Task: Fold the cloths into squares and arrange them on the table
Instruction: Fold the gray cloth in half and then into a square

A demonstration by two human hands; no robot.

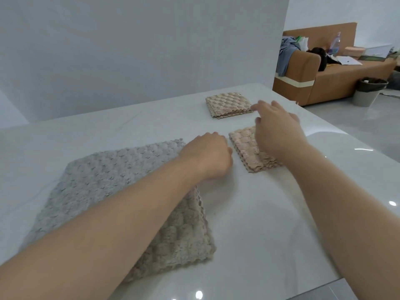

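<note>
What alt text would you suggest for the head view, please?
A person's right hand hovers open over the near beige square, the left hand curled at a corner of the larger grey cloth. A far beige square lies folded on the white table.

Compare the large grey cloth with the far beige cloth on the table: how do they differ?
The grey cloth lies spread wide; the far beige cloth is folded into a small layered square. The grey cloth is nearest the camera, the far beige cloth farthest. Both have a bubbly weave.
</note>
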